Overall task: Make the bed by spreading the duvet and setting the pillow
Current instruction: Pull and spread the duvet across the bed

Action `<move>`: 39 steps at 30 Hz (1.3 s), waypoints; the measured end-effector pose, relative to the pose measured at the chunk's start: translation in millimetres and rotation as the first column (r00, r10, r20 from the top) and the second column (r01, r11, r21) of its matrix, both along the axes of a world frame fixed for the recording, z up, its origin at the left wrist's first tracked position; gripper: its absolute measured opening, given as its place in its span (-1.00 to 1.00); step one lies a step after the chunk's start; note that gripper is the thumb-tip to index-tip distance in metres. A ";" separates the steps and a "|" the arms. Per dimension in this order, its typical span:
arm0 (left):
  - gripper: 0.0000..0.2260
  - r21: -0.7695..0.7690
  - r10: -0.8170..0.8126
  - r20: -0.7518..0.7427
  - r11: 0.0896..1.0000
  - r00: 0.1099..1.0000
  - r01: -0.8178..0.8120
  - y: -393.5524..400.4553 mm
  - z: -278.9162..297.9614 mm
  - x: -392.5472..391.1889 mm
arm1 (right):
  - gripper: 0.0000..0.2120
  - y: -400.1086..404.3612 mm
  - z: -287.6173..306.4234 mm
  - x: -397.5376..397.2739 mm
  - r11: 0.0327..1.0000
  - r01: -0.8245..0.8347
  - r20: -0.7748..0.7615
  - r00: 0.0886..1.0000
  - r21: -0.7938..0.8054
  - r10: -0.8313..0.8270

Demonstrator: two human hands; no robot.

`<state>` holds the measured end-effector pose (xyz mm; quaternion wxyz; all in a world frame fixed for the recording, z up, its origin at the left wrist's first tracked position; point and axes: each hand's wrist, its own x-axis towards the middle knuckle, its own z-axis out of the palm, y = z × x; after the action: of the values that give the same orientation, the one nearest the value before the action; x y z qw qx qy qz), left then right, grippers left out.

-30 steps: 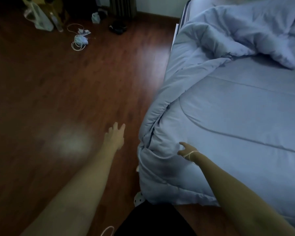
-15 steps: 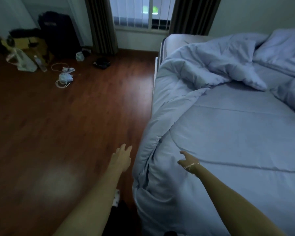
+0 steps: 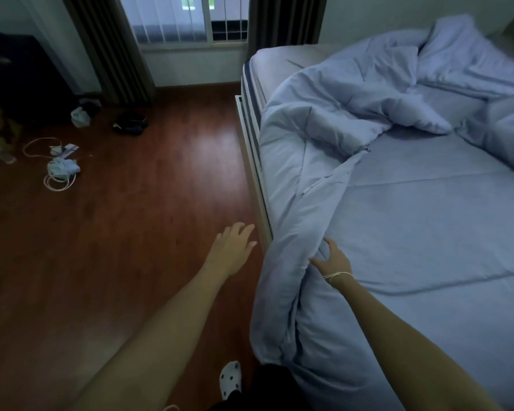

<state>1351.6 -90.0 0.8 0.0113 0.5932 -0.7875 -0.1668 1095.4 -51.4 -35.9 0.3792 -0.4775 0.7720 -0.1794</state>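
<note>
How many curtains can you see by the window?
2. One dark curtain hangs left of the window; the other curtain hangs right of it, just behind the bed. More may be out of view.
</note>
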 end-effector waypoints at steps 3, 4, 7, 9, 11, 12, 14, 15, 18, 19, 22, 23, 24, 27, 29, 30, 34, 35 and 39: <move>-0.56 -0.003 -0.064 -0.015 0.998 0.998 0.063 -22.5 -2.1 -2.1 | -0.23 -15.4 -3.2 10.3 0.999 0.032 0.010 0.999 -0.026 -0.031; -0.56 0.002 -0.080 -0.016 0.997 0.997 0.080 -33.1 -4.0 -3.4 | -0.22 -23.9 -4.4 10.3 0.998 0.054 0.014 0.998 -0.031 -0.054; -0.56 0.018 -0.133 -0.005 0.991 0.991 0.133 -69.1 -11.1 -11.1 | -0.19 -52.7 -4.8 1.2 0.993 0.105 0.003 0.994 -0.059 -0.105; -0.55 0.028 -0.175 -0.009 0.984 0.985 0.175 -98.8 -15.2 -21.0 | -0.19 -77.6 -5.2 -12.5 0.983 0.169 0.011 0.986 -0.070 -0.169; -0.56 0.024 -0.210 -0.027 0.977 0.977 0.211 -132.8 -19.6 -32.5 | -0.19 -108.0 -7.8 -29.3 0.972 0.225 0.018 0.974 -0.071 -0.225; -0.57 0.024 -0.222 -0.033 0.974 0.974 0.223 -147.5 -20.3 -36.6 | -0.19 -123.6 -9.8 -38.1 0.966 0.248 0.016 0.969 -0.071 -0.247; -0.58 0.021 -0.259 -0.029 0.965 0.965 0.260 -188.1 -23.9 -47.6 | -0.20 -164.2 -11.1 -58.1 0.948 0.310 0.011 0.951 -0.077 -0.310; -0.58 0.023 -0.265 -0.023 0.964 0.964 0.266 -201.9 -24.3 -48.9 | -0.21 -180.4 -10.9 -64.5 0.941 0.326 0.011 0.945 -0.089 -0.326; -0.56 0.075 -0.290 -0.015 0.954 0.957 0.290 -255.6 -24.7 -58.3 | -0.21 -234.1 -4.6 -83.4 0.912 0.404 0.042 0.915 -0.075 -0.402; -0.56 0.090 -0.297 -0.008 0.951 0.955 0.297 -273.7 -23.7 -62.2 | -0.20 -251.9 -3.3 -89.9 0.902 0.427 0.062 0.904 -0.066 -0.423; -0.56 0.082 -0.293 0.002 0.953 0.956 0.292 -328.2 -20.1 -72.6 | -0.15 -303.5 -9.0 -112.2 0.875 0.481 0.072 0.876 -0.056 -0.477; -0.56 0.081 -0.286 -0.005 0.955 0.958 0.285 -344.7 -19.1 -74.8 | -0.13 -319.0 -12.8 -118.9 0.858 0.509 0.075 0.860 -0.065 -0.505; -0.56 0.086 -0.289 -0.004 0.954 0.957 0.288 -357.4 -17.3 -76.5 | -0.11 -331.1 -14.8 -122.9 0.835 0.546 0.080 0.837 -0.060 -0.541; -0.56 0.083 -0.305 -0.003 0.949 0.952 0.304 -385.2 -16.3 -77.7 | -0.04 -348.3 -17.8 -120.1 0.798 0.602 0.093 0.795 0.003 -0.600; -0.56 0.089 -0.292 -0.008 0.952 0.956 0.292 -393.1 -14.5 -75.3 | -0.09 -344.3 -17.4 -111.4 0.799 0.597 0.034 0.799 0.072 -0.601; -0.56 0.088 -0.284 -0.022 0.955 0.959 0.285 -395.1 -14.0 -73.6 | -0.13 -341.7 -18.5 -107.1 0.784 0.614 0.008 0.787 0.098 -0.617; -0.56 0.083 -0.263 -0.046 0.960 0.964 0.266 -401.9 -15.5 -77.2 | -0.19 -331.0 -12.9 -76.1 0.762 0.638 0.063 0.761 0.110 -0.646; -0.55 0.080 -0.258 -0.062 0.962 0.964 0.262 -404.7 -10.9 -78.0 | -0.18 -327.8 -14.3 -66.2 0.765 0.632 0.057 0.765 0.127 -0.641; -0.53 0.095 -0.592 -0.134 0.791 0.795 0.605 -479.9 -10.1 -131.6 | -0.23 -328.9 -16.7 -16.6 0.526 0.842 -0.001 0.530 0.122 -0.848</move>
<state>1220.0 -569.9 -9.3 -0.0433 0.3040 -0.9202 -0.2427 1078.8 -380.3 -52.6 0.2924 -0.0175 0.9036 -0.3126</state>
